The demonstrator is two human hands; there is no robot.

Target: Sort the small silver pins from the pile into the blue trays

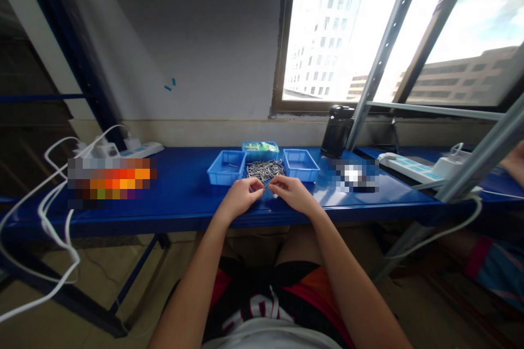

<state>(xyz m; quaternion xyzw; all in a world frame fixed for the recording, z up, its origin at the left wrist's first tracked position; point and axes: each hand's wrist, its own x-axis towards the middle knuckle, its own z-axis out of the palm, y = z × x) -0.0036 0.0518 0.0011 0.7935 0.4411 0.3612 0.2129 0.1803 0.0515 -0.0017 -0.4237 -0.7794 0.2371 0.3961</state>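
Note:
My left hand point(243, 195) and my right hand point(290, 193) meet at the table's front edge, thumbs and fingertips pinched. Between them shows a small thin metal piece point(266, 185), looking like a screw; its ends are hidden by the fingers. Just beyond lies a heap of shiny metal screws point(265, 167), loose on the blue table point(180, 190). To its left stands a blue bin point(226, 176) with a few small pieces inside. On the right is another blue bin point(301, 173), its visible floor bare. Behind the heap, a third blue bin point(260, 143) holds greenish plastic packets.
A black container point(337, 131) stands by the window. White power strips point(143, 150) with cables lie at left, and another power strip point(413, 170) at right beside a metal post point(478, 152). Blurred-out items flank the bins. Another person's hand point(514, 163) shows at far right.

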